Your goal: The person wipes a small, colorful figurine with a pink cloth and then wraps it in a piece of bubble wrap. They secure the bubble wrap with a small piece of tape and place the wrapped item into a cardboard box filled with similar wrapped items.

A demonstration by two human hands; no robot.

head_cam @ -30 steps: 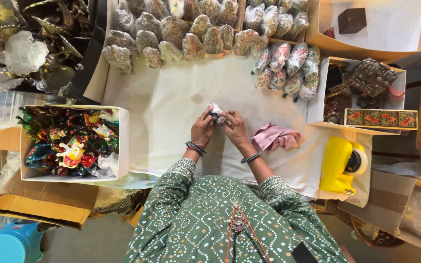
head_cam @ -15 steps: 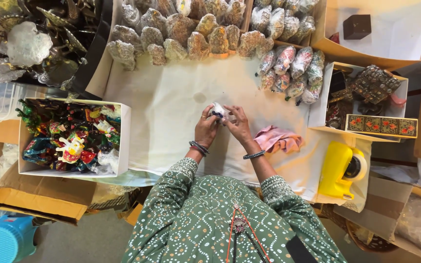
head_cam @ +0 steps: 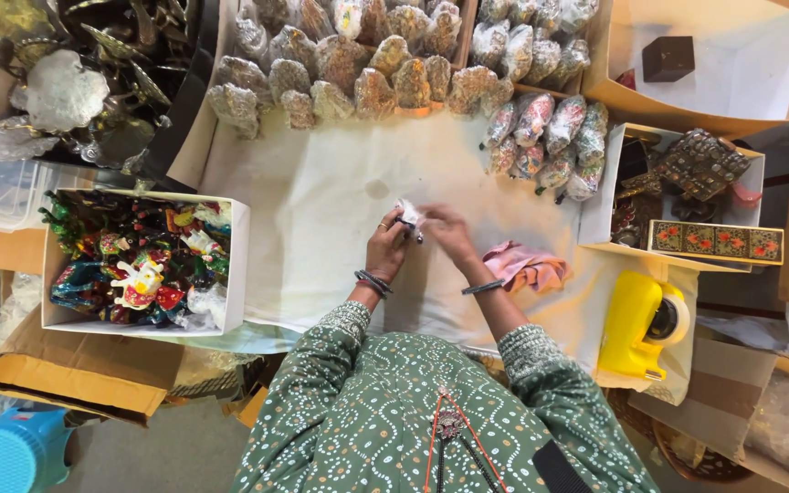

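The left hand (head_cam: 385, 248) and the right hand (head_cam: 447, 234) meet over the white cloth (head_cam: 321, 210) that covers the tabletop, just left of the pink rag (head_cam: 524, 266). Between them sits a small white-wrapped item (head_cam: 409, 215) with a dark end showing at its lower side. Its long axis appears to run from upper left to lower right, dark end pointing toward the person; the piece is too small to tell more.

The left fingers are closed on the item from the left and below. The right fingers curl in from the right and touch the item; whether they pinch it cannot be told. The item lies at the fingertips of both hands, held just above the cloth rather than resting on it.

Relative to the pink rag: the yellow tape dispenser (head_cam: 636, 326) stands to its right; rows of wrapped figurines (head_cam: 358, 87) lie well beyond it at the far edge; a white box of painted figurines (head_cam: 139, 265) sits well to its left.
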